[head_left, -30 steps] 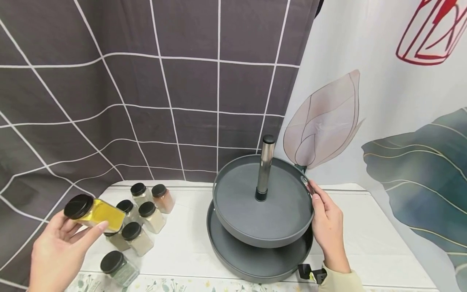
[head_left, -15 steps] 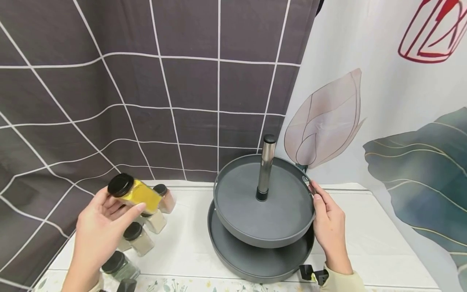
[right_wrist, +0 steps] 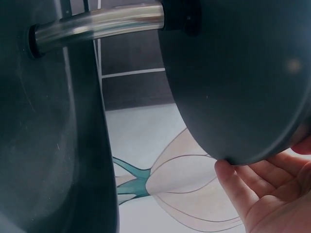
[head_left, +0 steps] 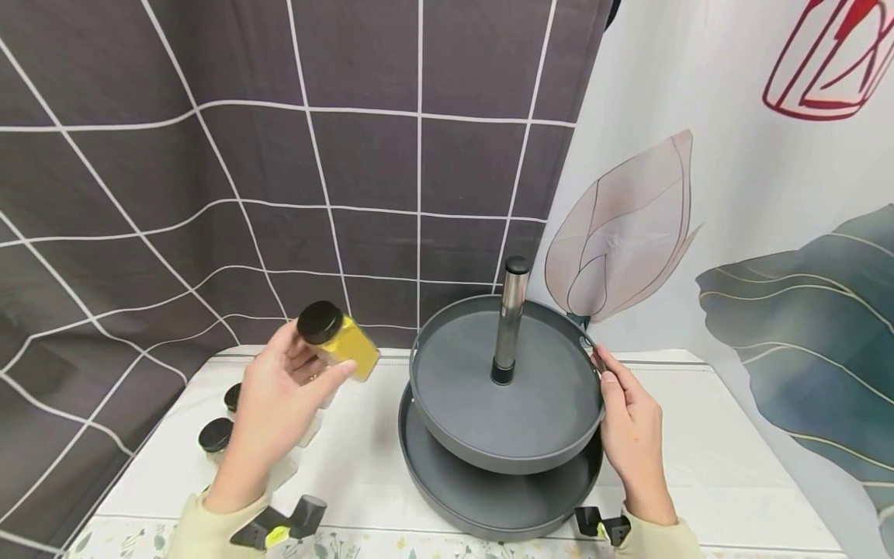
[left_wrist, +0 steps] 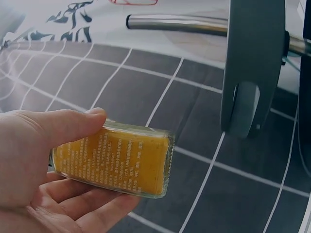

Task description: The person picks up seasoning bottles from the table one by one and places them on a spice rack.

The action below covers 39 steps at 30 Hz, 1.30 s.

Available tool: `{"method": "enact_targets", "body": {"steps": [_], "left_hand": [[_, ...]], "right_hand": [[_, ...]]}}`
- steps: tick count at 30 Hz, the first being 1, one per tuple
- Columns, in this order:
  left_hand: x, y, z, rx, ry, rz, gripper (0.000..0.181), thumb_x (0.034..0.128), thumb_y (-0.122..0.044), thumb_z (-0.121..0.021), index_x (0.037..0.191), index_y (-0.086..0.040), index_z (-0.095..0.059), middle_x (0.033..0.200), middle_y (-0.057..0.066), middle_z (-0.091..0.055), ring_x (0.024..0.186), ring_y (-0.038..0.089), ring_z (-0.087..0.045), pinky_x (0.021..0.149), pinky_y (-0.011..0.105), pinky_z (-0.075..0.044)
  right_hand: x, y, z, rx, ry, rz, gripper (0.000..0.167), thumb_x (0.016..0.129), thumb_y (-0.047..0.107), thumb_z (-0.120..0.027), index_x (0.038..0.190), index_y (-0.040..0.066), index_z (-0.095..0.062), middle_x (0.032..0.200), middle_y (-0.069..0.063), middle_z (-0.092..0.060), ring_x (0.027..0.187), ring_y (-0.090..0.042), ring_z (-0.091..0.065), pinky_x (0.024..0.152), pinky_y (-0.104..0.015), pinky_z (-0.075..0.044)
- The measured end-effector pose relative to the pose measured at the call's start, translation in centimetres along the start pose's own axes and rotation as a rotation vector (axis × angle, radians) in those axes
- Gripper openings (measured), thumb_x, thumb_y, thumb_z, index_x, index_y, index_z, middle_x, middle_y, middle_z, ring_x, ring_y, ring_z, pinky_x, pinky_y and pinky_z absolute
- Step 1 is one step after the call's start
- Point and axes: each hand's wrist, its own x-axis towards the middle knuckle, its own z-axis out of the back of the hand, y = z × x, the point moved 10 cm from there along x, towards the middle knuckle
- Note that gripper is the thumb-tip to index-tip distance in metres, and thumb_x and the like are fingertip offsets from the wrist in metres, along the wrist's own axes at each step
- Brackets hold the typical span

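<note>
My left hand (head_left: 275,407) holds a clear spice jar (head_left: 351,349) of yellow powder, tilted, black lid toward the upper left, above the table and left of a grey two-tier tray. In the left wrist view the thumb lies along one side of the jar (left_wrist: 116,162), the fingers under it, and printed text covers its face. My right hand (head_left: 632,431) grips the right rim of the upper tier (head_left: 454,388). From below, the right wrist view shows fingers at the edge of that tier (right_wrist: 243,87). Beneath it is the wider lower tier (head_left: 503,505). Both tiers look bare.
Several black-lidded spice jars (head_left: 215,435) stand on the white table (head_left: 363,466) at the left, mostly hidden behind my left hand and forearm. A metal post (head_left: 511,318) with a black cap rises from the upper tier. A dark checked curtain (head_left: 363,163) hangs behind.
My left hand has carried the yellow spice jar rightward and slightly up, from beyond the other jars toward the tray. My right hand stays on the upper tier's rim, and the tray has hardly moved.
</note>
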Motion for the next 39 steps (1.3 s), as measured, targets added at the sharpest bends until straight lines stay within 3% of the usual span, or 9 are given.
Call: {"method": "enact_targets", "body": {"steps": [7, 15, 20, 29, 39], "left_hand": [[1.1, -0.8, -2.6, -0.012, 0.028, -0.061, 0.058, 0.0799, 0.005, -0.081, 0.132, -0.002, -0.057, 0.12, 0.011, -0.07, 0.114, 0.022, -0.067, 0.093, 0.021, -0.054], [1.9, -1.7, -5.5, -0.043, 0.075, -0.093, 0.06, 0.0802, -0.001, -0.083, 0.133, -0.003, -0.056, 0.123, 0.012, -0.069, 0.116, 0.023, -0.066, 0.096, 0.025, -0.054], [2.3, -1.8, -7.1, -0.055, 0.077, -0.074, 0.061, 0.0811, -0.004, -0.083, 0.135, -0.004, -0.055, 0.126, 0.011, -0.068, 0.116, 0.022, -0.066, 0.096, 0.026, -0.054], [2.7, -1.7, -9.0, 0.032, 0.083, -0.069, 0.061, 0.0825, -0.01, -0.083, 0.136, -0.003, -0.054, 0.127, 0.011, -0.067, 0.116, 0.025, -0.066, 0.099, 0.036, -0.054], [2.9, -0.7, -10.1, 0.119, 0.054, -0.087, 0.062, 0.0792, -0.016, -0.087, 0.132, -0.002, -0.057, 0.118, 0.012, -0.071, 0.107, 0.025, -0.07, 0.093, 0.04, -0.058]], "right_hand": [[0.0, -0.1, 0.0, 0.009, 0.003, 0.001, 0.035, 0.107, 0.014, -0.046, 0.139, 0.01, -0.061, 0.131, -0.009, -0.066, 0.118, 0.011, -0.054, 0.097, -0.003, -0.04], [0.0, -0.1, -0.1, 0.008, 0.001, -0.001, 0.035, 0.108, 0.014, -0.046, 0.139, 0.011, -0.061, 0.131, -0.008, -0.066, 0.118, 0.012, -0.053, 0.098, -0.003, -0.04], [0.0, 0.1, 0.0, 0.003, -0.001, 0.015, 0.035, 0.107, 0.013, -0.046, 0.138, 0.009, -0.061, 0.13, -0.009, -0.066, 0.117, 0.012, -0.054, 0.097, -0.003, -0.04], [0.0, 0.1, 0.0, -0.014, -0.004, 0.021, 0.035, 0.107, 0.014, -0.046, 0.138, 0.008, -0.062, 0.129, -0.01, -0.067, 0.117, 0.013, -0.054, 0.096, -0.003, -0.04], [0.0, 0.1, 0.0, -0.006, -0.001, 0.02, 0.035, 0.107, 0.013, -0.046, 0.138, 0.007, -0.062, 0.129, -0.01, -0.067, 0.116, 0.012, -0.054, 0.097, -0.003, -0.04]]}}
